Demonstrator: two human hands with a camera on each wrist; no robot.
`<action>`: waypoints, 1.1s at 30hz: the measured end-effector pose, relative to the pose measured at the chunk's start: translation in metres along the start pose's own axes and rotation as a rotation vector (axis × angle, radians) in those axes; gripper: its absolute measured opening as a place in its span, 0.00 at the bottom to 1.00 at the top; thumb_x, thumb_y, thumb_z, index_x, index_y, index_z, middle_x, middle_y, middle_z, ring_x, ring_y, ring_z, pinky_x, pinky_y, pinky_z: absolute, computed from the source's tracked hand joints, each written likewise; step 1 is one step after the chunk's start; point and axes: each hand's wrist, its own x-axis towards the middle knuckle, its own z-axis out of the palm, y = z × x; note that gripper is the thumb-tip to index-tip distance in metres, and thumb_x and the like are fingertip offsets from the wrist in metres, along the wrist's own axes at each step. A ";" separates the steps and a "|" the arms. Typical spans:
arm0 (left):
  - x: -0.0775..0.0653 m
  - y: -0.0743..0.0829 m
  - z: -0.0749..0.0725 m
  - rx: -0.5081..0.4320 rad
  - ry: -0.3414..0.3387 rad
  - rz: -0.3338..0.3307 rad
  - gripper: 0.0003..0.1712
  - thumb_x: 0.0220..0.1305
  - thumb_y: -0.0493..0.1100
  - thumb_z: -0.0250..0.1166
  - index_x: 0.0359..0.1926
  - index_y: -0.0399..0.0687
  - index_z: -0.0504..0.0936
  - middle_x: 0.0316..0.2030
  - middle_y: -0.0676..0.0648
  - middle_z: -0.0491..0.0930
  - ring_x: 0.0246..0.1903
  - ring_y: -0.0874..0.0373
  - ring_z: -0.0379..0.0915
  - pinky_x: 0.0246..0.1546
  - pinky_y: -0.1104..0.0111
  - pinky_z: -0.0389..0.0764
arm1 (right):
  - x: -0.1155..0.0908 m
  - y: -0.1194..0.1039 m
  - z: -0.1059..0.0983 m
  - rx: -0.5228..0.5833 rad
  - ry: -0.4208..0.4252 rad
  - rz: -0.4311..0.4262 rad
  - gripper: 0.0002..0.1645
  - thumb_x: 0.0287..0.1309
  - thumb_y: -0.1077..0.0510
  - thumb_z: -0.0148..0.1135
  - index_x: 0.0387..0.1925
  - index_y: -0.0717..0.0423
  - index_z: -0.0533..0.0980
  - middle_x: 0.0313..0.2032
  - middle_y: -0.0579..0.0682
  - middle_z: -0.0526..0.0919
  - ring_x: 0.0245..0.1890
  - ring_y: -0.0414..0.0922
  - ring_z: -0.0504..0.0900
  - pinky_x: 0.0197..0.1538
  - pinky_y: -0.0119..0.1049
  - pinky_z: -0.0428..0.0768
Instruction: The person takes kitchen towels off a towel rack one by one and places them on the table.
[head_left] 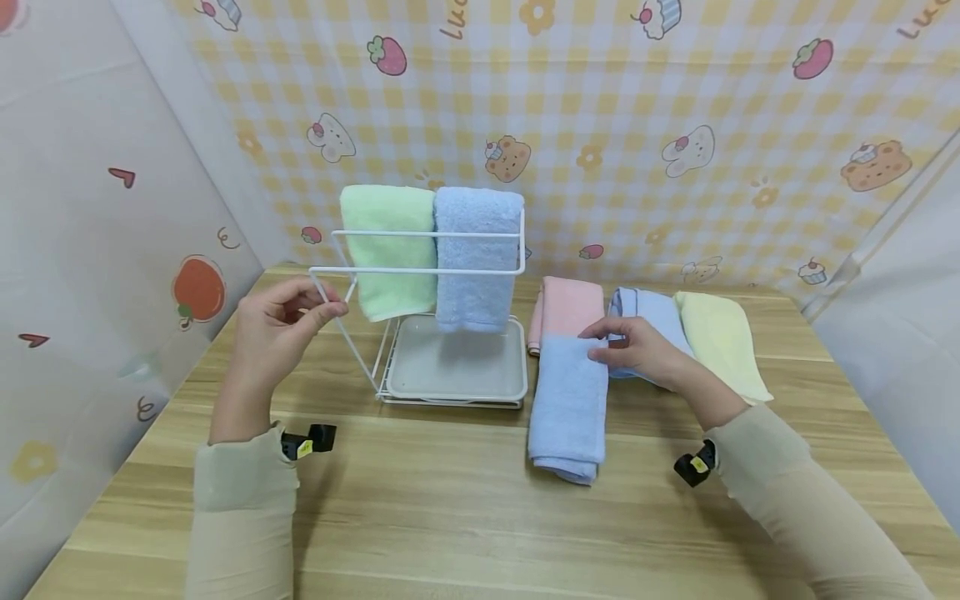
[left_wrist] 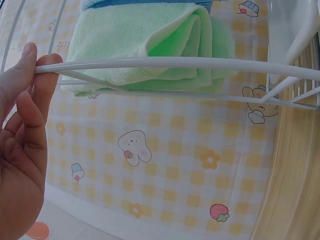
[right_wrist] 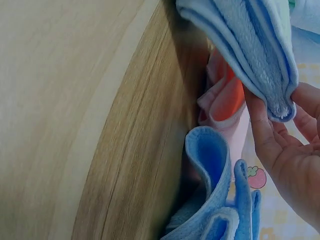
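Hands, two. Left hand (head_left: 262, 333): pinching white wire rack (head_left: 405, 271) at its left side, apparently to steady it, toward back edge of tabletop (head_left: 420, 500). Right hand (head_left: 645, 350): pinching folded light-blue towel (head_left: 567, 408), seemingly keeping layers together, before pink towel (head_left: 573, 304).

On table (head_left: 420, 508): rack (head_left: 416, 271); on it, two hung towels (head_left: 393, 212), side by side; below them, tray (head_left: 450, 367). At rack's left, left hand (head_left: 281, 321). Right of rack, held towel (head_left: 567, 404) in right hand (head_left: 641, 350); behind, another towel (head_left: 573, 304); farther right, two more towels (head_left: 720, 333).
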 end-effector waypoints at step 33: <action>-0.001 0.001 0.001 -0.017 0.017 0.010 0.07 0.53 0.22 0.69 0.32 0.32 0.83 0.24 0.69 0.81 0.22 0.73 0.72 0.20 0.80 0.67 | 0.006 0.001 0.011 -0.346 0.026 -0.064 0.12 0.60 0.62 0.67 0.46 0.60 0.81 0.42 0.57 0.86 0.43 0.52 0.84 0.48 0.45 0.81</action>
